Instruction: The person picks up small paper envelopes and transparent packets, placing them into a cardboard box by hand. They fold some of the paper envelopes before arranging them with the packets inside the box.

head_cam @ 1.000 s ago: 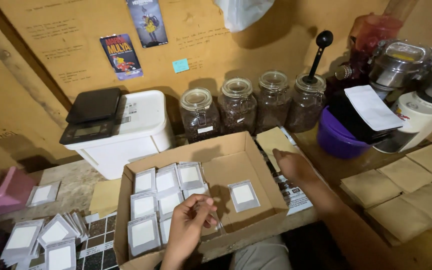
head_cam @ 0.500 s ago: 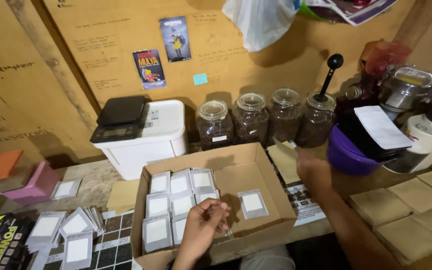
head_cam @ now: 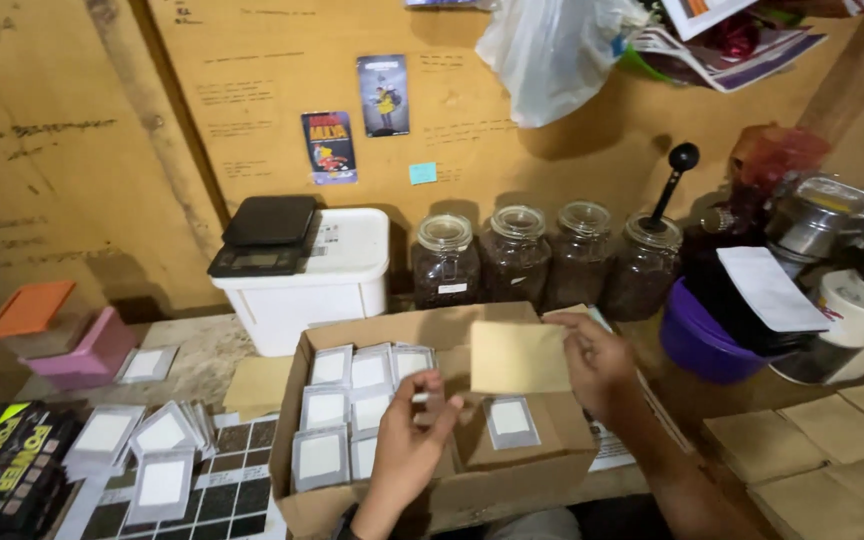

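My right hand holds a flat brown paper envelope by its right edge, raised over the open cardboard box. My left hand hovers over the box's middle with a small clear sachet pinched between its fingers, just left of the envelope. Inside the box lie rows of small white-and-clear sachets on the left and a single sachet on the right.
Several glass jars of dark beans line the back wall. A black scale sits on a white tub. A purple bowl and appliances stand at right, brown envelopes below them. Loose sachets and a pink container lie at left.
My right hand has picked a brown envelope up from behind the box and brought it left over the box. My left hand has risen slightly with the sachet. The camera tilted up.
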